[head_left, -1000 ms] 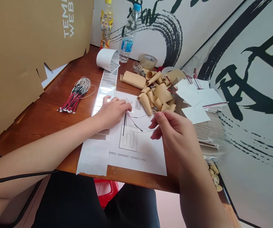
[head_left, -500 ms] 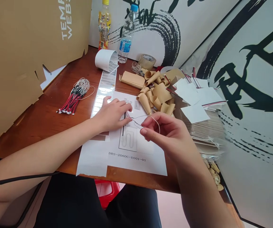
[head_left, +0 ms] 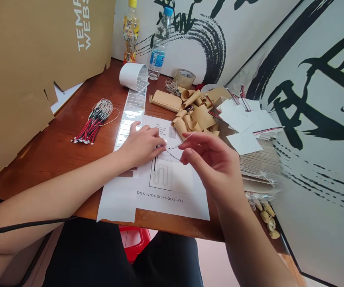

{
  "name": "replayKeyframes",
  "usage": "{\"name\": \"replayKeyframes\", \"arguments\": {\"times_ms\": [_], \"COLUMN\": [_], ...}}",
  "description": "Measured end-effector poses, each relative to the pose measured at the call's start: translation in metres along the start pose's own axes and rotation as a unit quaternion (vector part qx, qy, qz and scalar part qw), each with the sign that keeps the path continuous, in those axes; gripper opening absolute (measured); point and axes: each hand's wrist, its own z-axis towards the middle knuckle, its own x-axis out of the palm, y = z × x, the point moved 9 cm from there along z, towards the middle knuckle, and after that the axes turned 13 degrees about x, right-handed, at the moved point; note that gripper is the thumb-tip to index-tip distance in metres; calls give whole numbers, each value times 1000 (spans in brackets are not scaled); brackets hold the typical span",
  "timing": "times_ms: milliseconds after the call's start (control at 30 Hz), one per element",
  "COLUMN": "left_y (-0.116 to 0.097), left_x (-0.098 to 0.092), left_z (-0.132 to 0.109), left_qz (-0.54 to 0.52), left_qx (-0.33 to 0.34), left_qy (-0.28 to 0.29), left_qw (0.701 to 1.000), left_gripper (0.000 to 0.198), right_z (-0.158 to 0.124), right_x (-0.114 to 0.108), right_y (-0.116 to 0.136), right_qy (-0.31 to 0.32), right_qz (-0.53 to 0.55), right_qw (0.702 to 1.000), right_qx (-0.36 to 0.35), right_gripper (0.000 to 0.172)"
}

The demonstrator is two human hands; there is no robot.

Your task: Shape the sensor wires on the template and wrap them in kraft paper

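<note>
My left hand (head_left: 142, 144) rests over a printed sheet (head_left: 172, 207) on the table, thumb and forefinger pinched together on a thin wire (head_left: 174, 148). From that pinch the wire splits into two strands toward my right hand (head_left: 213, 161). A dark lower strand runs to the right thumb and fingers, which are closed on its end. The pale upper strand slants up past the right forefinger. A line drawing and "DRS-206DC-E001-01" show on the sheet below the hands. To the left lies a bundle of red, black and white leads (head_left: 94, 121) with small white connectors.
A strip of labels (head_left: 132, 105) curls into a roll at the back. Curled brown paper pieces (head_left: 201, 117) heap beside a stack of white-topped cards (head_left: 243, 123) at right. Two bottles (head_left: 157, 57) and a tape roll (head_left: 185, 77) stand behind. A cardboard panel (head_left: 46, 59) walls the left.
My right hand has risen slightly. The pale strand, looped down over the right fingers before, now runs straighter up past the forefinger. My left hand has stayed nearly still.
</note>
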Motion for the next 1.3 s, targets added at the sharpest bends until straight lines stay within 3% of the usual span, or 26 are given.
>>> {"name": "replayKeyframes", "arguments": {"times_ms": [100,200,300,433,667,1000,1300], "left_y": [2,3,3,5,12,16,18], "left_x": [1,0,0,0,1,-2,-1], "left_z": [-1,-1,-1,-1,-1,-1,-1], "left_qz": [-7,-9,-10,-17,-53,-89,-95], "left_qx": [-3,-4,-8,-16,-14,-13,-13], "left_qy": [-5,-11,2,10,6,0,3], "left_qw": [1000,1000,1000,1000,998,996,995], "left_gripper": [32,37,42,41,27,22,25], "right_z": [2,3,3,3,3,4,7], "right_x": [-8,5,6,16,28,33,37], "right_y": [8,11,7,-13,-19,-9,-16], "right_qy": [-40,62,99,139,148,105,110], "right_qz": [-131,-281,-333,-393,-410,-344,-341], "right_qw": [989,954,934,907,895,922,929], "right_qx": [-48,-83,-83,-65,-97,-144,-97], "right_gripper": [5,16,23,16,12,11,9]}}
